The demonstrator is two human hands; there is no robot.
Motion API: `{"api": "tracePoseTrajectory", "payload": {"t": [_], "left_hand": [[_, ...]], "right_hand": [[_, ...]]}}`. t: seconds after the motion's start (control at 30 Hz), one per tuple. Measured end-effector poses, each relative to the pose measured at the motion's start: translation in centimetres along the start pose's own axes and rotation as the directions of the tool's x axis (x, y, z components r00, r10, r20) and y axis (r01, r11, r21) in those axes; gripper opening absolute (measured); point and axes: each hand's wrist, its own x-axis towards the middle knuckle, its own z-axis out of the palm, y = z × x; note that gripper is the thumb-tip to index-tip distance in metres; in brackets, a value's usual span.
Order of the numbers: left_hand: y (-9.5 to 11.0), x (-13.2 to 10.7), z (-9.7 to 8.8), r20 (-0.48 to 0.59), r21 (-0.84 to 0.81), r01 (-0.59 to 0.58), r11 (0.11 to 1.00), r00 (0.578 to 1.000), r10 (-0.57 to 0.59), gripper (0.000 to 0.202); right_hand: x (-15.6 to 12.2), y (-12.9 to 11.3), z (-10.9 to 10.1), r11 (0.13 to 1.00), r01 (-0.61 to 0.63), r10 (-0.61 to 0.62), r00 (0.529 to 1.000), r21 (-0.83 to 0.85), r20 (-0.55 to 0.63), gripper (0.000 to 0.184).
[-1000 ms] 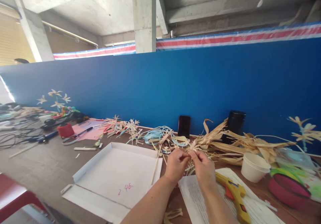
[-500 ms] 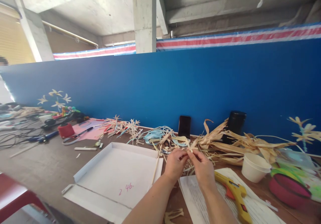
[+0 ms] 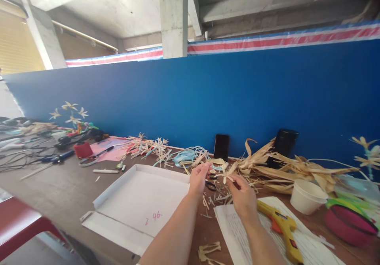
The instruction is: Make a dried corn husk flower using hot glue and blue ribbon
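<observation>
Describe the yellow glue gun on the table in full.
The glue gun looks like yellow plastic, with an orange trigger and a red-and-black label on its grip. It lies on its side on a white printed sheet. Its nozzle end points away from the person, beside the wrist of the right hand, and its grip points toward the near edge. No hand grips it; whether the wrist touches it cannot be told.
</observation>
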Motion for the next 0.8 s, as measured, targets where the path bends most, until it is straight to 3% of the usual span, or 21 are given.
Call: {"api": "tracePoseTrajectory", "payload": {"t": [0.2, 0.37, 0.63, 0.8], "left_hand": [[0.2, -0.5, 0.3, 0.115, 0.024, -0.005, 1.000, 0.993, 0.002, 0.050], [0.0, -0.5, 0.4, 0.143, -0.027, 0.022, 0.999, 0.990, -0.018, 0.055], [-0.1, -1.1, 1.0, 0.189, 0.079, -0.049, 0.996, 0.981, 0.033, 0.045], [0.0, -1.5, 1.2, 0.288, 0.111, -0.146, 0.983, 0.951, 0.109, 0.033]], "right_hand": [[-0.2, 0.4, 0.2, 1.000, 0.025, -0.025, 0.997, 0.002, 0.068, 0.026], [-0.3, 0.1, 0.2, 1.000, -0.003, 0.003, 0.999, 0.029, 0.033, 0.025], [-0.2, -1.1, -0.3, 0.966, -0.245, 0.241, 0.969, 0.081, 0.051, 0.039], [-0.2, -1.0, -0.4, 0.958, -0.269, 0.260, 0.962, 0.101, 0.087, 0.041]]}}
